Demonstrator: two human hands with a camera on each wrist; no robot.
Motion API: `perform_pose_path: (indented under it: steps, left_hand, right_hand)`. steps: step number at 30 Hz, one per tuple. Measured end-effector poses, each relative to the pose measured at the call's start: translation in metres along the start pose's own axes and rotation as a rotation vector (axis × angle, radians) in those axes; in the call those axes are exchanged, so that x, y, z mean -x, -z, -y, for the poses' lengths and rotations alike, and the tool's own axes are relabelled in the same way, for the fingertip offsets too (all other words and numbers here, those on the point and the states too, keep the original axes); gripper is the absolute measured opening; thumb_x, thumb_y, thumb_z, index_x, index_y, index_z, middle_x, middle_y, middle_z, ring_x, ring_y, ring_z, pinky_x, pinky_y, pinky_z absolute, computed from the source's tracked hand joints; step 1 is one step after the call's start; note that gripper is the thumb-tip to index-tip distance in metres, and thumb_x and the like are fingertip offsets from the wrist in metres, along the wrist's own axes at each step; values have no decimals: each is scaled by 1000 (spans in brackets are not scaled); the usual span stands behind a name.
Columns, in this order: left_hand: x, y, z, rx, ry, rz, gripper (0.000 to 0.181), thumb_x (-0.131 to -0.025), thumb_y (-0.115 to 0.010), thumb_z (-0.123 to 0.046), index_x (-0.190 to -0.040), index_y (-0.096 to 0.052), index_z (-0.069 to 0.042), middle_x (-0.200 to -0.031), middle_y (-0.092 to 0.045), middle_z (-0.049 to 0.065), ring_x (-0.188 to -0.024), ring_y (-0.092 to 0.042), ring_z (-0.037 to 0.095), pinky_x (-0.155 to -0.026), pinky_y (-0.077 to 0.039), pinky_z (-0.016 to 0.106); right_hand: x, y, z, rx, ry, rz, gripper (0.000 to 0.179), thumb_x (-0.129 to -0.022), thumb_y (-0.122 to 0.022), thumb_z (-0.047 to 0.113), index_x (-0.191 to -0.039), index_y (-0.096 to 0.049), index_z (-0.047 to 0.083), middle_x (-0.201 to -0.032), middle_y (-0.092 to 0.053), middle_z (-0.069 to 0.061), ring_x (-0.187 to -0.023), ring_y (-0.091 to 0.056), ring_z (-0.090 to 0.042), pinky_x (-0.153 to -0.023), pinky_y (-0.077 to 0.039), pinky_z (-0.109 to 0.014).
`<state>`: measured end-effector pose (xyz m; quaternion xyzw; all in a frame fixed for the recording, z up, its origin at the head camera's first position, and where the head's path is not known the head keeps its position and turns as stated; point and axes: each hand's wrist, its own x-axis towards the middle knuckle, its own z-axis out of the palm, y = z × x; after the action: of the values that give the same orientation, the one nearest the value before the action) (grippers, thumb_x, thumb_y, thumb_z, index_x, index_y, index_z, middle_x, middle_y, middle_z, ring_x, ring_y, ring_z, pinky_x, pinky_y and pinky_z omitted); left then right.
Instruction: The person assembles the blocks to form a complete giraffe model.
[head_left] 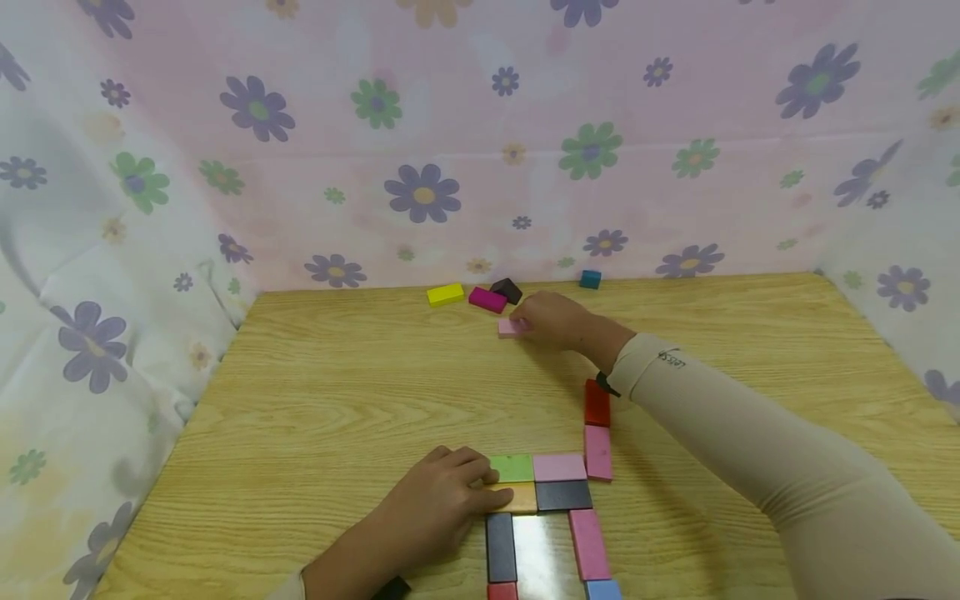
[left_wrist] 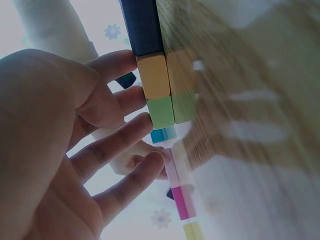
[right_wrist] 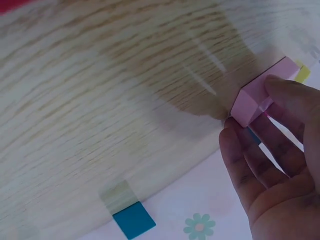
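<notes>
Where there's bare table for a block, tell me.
Bare: the left of the table, between the flowered cloth and left grip; the middle, between the green block and the pink block in the right grip; the far right, between the teal block and right sleeve. Crowded: around the magenta block and far black block, and the near block frame.

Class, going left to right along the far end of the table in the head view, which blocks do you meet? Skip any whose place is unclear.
Yellow block, magenta block, pink block pinched by the right hand, blue block.
</notes>
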<state>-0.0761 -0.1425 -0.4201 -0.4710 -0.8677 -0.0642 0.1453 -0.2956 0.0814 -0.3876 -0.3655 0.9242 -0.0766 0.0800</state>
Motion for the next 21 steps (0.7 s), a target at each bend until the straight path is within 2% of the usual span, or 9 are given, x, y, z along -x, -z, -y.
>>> perform_pose_path:
  steps: [3, 6, 10, 11, 13, 16, 18, 21]
  left_hand:
    - [0, 1, 0, -2, 2, 6, 20, -90, -71, -20, -105, -73, -33, -101, -68, -9, -101, -64, 10, -80, -51, 28]
    - [1, 1, 0, -2, 4, 11, 19, -91, -71, -20, -105, -73, -33, -101, -68, -9, -101, -64, 10, -81, -51, 28]
    - [0, 1, 0, -7, -1, 6, 19, -90, -71, -20, -104, -72, -33, -100, -68, -10, -101, -64, 10, -81, -51, 28]
    - [1, 0, 0, -10, -2, 2, 19, -89, -72, -20, -104, -72, -33, -100, -68, -10, -101, -64, 10, -80, -51, 28]
    - [1, -1, 0, -18, -6, -6, 20, -89, -72, -19, -103, -72, -33, -100, -67, -10, -100, -64, 10, -80, -51, 28]
    - [1, -1, 0, -22, -10, -18, 21, -88, -73, -18, -103, -72, -33, -100, -67, -10, -100, -64, 10, -80, -51, 28]
    - [1, -1, 0, -20, -12, -23, 21, -87, -73, -19, -103, -72, -33, -100, -67, -10, -100, -64, 10, -80, -51, 28]
    - [0, -1, -1, -12, -12, -22, 21, -88, -73, -19, -104, -73, -33, -100, -67, -9, -100, -64, 10, -80, -50, 28]
  right_hand:
    - [4, 1, -4, -6, -7, -15, 11, -98, -60, 8, -95, -70, 4, -79, -57, -4, -75, -49, -20, -73, -41, -34]
    - [12, 5, -8, -50, -41, -29, 19, -99, -60, 16, -86, -66, 5, -71, -43, -1, -69, -40, -18, -69, -36, -34]
    - [30, 9, -20, -111, -79, -38, 24, -100, -62, 26, -89, -67, 6, -66, -29, 3, -61, -29, -14, -65, -33, -33]
    - [35, 10, -24, -120, -88, -38, 24, -100, -62, 27, -95, -69, 5, -65, -30, 3, -60, -28, -14, -64, -33, -33]
    - [46, 10, -32, -122, -102, -45, 24, -100, -60, 25, -109, -71, 5, -67, -44, 3, -59, -32, -12, -67, -40, -32]
    - [62, 10, -41, -118, -141, -43, 32, -101, -59, 21, -126, -68, 4, -73, -60, -3, -60, -37, -12, -68, -42, -33]
    - [72, 9, -46, -113, -162, -47, 33, -101, -58, 21, -129, -67, 5, -76, -65, -5, -61, -39, -12, -65, -41, -31]
    - [87, 8, -49, -126, -200, -44, 34, -101, -58, 25, -127, -68, 6, -67, -61, -3, -59, -39, -12, -61, -35, -30]
